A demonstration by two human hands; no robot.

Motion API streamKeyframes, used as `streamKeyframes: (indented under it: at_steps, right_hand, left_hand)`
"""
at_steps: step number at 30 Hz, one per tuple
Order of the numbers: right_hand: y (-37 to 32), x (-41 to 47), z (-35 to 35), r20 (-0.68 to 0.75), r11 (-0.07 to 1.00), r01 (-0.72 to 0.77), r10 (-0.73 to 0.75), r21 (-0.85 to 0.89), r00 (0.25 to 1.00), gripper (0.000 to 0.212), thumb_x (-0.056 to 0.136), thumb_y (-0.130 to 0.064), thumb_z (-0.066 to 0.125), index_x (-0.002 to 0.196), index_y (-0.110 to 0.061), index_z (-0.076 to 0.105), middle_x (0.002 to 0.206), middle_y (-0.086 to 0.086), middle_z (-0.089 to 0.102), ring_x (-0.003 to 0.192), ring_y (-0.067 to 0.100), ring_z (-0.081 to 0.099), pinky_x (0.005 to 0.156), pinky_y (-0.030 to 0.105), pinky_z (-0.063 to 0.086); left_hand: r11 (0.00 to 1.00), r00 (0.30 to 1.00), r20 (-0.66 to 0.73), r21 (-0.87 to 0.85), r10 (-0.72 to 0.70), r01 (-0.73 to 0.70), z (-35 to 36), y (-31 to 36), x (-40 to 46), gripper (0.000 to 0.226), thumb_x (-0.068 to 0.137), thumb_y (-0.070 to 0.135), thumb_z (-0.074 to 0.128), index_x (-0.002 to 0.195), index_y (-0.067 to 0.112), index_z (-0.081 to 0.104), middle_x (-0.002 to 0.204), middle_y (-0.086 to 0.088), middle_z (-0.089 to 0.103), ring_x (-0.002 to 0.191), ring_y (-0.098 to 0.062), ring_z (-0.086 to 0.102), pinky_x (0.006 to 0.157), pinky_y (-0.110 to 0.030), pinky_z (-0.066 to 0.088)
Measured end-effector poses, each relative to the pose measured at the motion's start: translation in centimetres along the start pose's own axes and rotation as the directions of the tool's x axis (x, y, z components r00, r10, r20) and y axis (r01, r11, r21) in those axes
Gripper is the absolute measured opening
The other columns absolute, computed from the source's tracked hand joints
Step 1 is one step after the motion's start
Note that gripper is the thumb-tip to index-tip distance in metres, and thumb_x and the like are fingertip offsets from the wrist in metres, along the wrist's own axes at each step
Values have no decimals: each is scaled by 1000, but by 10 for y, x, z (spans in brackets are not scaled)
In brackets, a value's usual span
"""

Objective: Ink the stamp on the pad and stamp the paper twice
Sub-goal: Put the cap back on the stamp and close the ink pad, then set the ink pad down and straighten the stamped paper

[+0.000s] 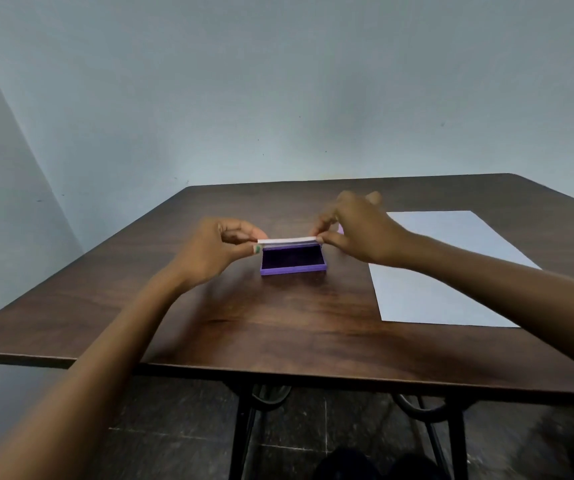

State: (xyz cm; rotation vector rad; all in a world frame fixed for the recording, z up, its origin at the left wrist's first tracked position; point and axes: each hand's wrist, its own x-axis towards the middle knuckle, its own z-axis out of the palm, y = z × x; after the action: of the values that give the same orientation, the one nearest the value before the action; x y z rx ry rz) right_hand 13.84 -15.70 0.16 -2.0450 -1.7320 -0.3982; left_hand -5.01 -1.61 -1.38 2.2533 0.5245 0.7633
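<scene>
While both forearms reach forward, left hand (209, 249) and right hand (354, 230) pinch the ink pad's (292, 261) raised lid (287, 241).

Plain room: bare wall (278, 81), wooden table (244, 323), tiled floor (174, 410).

No readable text, label, brand or number anywhere; paper (451, 268) blank, ink pad (292, 261) unmarked.
</scene>
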Motion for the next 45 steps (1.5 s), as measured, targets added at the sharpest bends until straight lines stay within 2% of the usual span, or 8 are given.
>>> streamKeyframes:
  at_steps: [3, 6, 9, 16, 20, 25, 39, 45]
  right_hand:
    - [-1, -13, 6, 21, 999, 32, -32, 8, 999, 13, 86, -25, 60, 92, -27, 72, 99, -9, 71, 109, 14, 48, 86, 38, 24]
    - [-2, -21, 12, 23, 998, 61, -61, -29, 998, 13, 87, -24, 60, 92, -26, 72, 98, -9, 70, 108, 13, 46, 87, 38, 25]
    - [-3, -26, 14, 50, 995, 87, -84, -53, 995, 14, 88, -24, 59, 93, -24, 72, 100, -10, 70, 108, 14, 47, 91, 40, 27]
    - [-2, -18, 10, 58, 997, 31, -35, 76, 998, 27, 84, -30, 64, 106, -15, 70, 114, 4, 70, 104, 20, 58, 79, 24, 38]
    - [-5, -17, 15, 174, 996, 6, -21, 86, 985, 33, 88, -27, 58, 116, -12, 66, 126, 5, 65, 115, 21, 57, 101, 30, 38]
    - [-5, -20, 19, 185, 995, 7, -27, 104, 982, 29, 91, -23, 55, 112, -8, 69, 122, 7, 68, 111, 22, 61, 105, 34, 35]
    - [-11, -12, 28, 141, 997, 11, -1, -72, 990, 25, 92, -14, 44, 92, -1, 65, 97, 17, 69, 94, 32, 58, 93, 39, 35]
    - [-13, -5, 25, 123, 993, 18, -3, -115, 992, 28, 88, -23, 56, 108, -6, 66, 112, 16, 68, 108, 32, 56, 92, 38, 44]
  left_hand:
    - [994, 1000, 14, 111, -2, 0, 3, 0, -12, 15, 81, 6, 70, 89, 18, 74, 91, -1, 75, 85, -2, 67, 76, -10, 48]
    - [968, 999, 42, 251, -16, 5, 5, -4, -18, 13, 78, 20, 74, 89, 27, 74, 104, 7, 72, 106, -12, 63, 103, -39, 41]
    - [948, 998, 66, 318, -15, -7, 6, -5, -21, 15, 77, 29, 75, 91, 33, 73, 114, 10, 69, 114, -14, 58, 107, -51, 34]
    - [952, 999, 24, 304, 26, -32, 15, 2, -12, 26, 85, 30, 66, 111, 28, 67, 119, 8, 65, 114, -11, 56, 93, -26, 38]
    - [917, 992, 129, 395, 12, -62, 21, 1, -7, 37, 92, 27, 58, 127, 17, 59, 137, 0, 56, 125, -17, 51, 102, -25, 35]
    - [897, 990, 135, 433, 36, -92, 25, -5, -10, 37, 93, 27, 55, 128, 14, 58, 139, -1, 55, 127, -16, 50, 98, -19, 32]
    - [866, 984, 172, 482, 52, -131, 27, -11, 1, 37, 96, 24, 50, 131, 13, 55, 143, -6, 50, 133, -20, 44, 109, -32, 33]
    - [889, 992, 114, 446, 53, -99, 28, -14, 2, 37, 94, 27, 53, 130, 17, 56, 142, -3, 51, 131, -21, 47, 109, -41, 36]
